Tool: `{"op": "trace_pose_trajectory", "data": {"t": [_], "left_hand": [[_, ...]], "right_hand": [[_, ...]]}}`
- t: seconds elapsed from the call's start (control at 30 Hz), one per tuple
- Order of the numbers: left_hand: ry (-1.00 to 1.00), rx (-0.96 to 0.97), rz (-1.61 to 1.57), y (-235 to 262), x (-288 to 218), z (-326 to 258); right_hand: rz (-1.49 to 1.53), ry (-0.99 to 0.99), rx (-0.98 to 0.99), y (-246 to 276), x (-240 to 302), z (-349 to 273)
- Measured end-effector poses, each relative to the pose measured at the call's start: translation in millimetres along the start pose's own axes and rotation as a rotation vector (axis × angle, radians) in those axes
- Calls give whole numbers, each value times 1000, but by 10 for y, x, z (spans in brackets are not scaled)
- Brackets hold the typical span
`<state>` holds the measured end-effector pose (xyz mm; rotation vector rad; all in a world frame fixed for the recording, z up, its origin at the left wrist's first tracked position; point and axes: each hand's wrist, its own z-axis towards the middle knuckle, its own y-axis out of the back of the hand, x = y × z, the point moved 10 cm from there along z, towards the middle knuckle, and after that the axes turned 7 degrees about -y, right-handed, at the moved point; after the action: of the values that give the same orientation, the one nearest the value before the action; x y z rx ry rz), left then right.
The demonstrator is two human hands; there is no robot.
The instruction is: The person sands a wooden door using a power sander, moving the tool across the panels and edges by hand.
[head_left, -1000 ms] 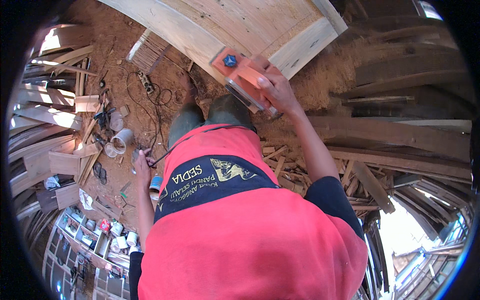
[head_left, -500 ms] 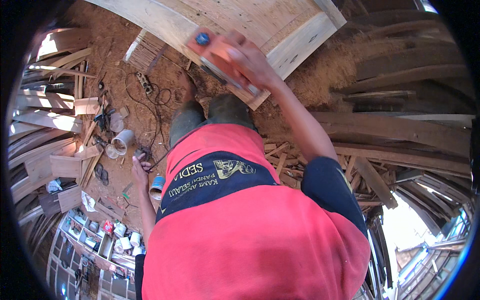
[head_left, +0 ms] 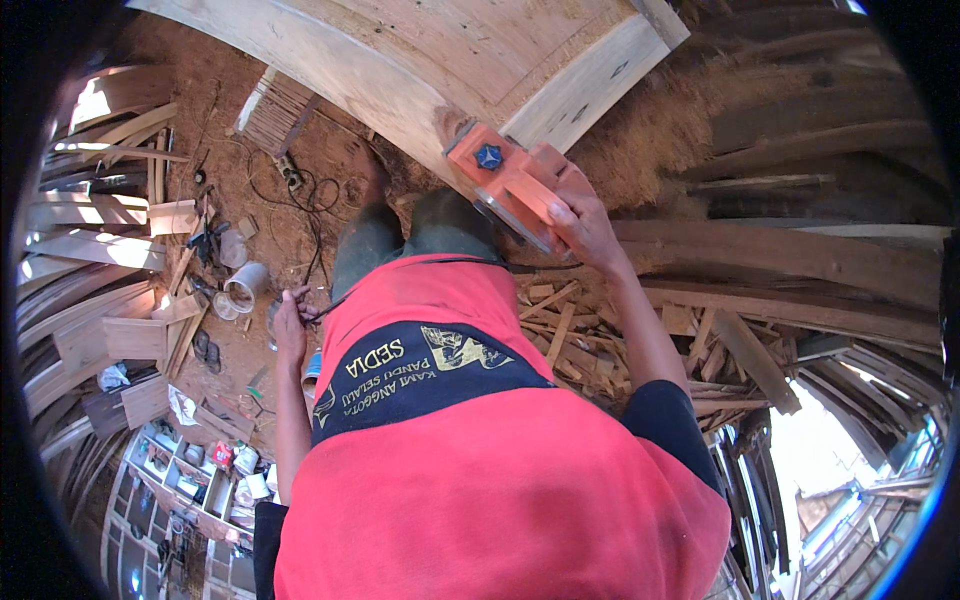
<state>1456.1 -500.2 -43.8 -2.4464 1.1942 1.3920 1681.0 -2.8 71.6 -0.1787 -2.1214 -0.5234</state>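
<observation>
My right hand [head_left: 587, 222] is wrapped round the handle of an orange electric planer [head_left: 510, 185] with a blue star-shaped knob. The planer's front end sits on the near right corner of a pale wooden panel door [head_left: 420, 90], and its rear reaches out past the edge. A black power cord [head_left: 445, 261] runs across the front of my waist. My left hand [head_left: 290, 318], low at my left side, has its fingers curled round that cord. Behind the left forearm, a blue tin [head_left: 311, 370] is partly hidden.
Sawdust covers the ground [head_left: 270, 220]. A power strip [head_left: 288, 172] with tangled cable lies left of my feet, near a white bucket [head_left: 246, 284]. Timber planks [head_left: 760, 255] are stacked on the right, with offcuts [head_left: 565, 335] beside me. Shelves of tins [head_left: 200, 480] stand lower left.
My right hand has drawn the planer right and back toward me, to the door's near corner. The left hand has risen slightly with the cord, which now stretches across my waist.
</observation>
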Motion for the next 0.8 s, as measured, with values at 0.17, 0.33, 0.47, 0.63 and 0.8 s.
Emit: {"op": "trace_pose_trajectory", "data": {"t": [0.17,0.33,0.47,0.63,0.8], "left_hand": [[73,-87,-2,359,165,-160],[165,-148,49,548,217,-293],[211,-172,46,644,262,-303],[238,-208,38,855,294,-336],[290,-228,-3,1015,377,-376]], "right_hand": [[65,-30,48,-275,359,513],[5,39,41,-448,676,948],[-50,26,29,-622,911,1301],[-90,107,29,-912,1370,1919],[8,319,22,-1206,2234,2426]]}}
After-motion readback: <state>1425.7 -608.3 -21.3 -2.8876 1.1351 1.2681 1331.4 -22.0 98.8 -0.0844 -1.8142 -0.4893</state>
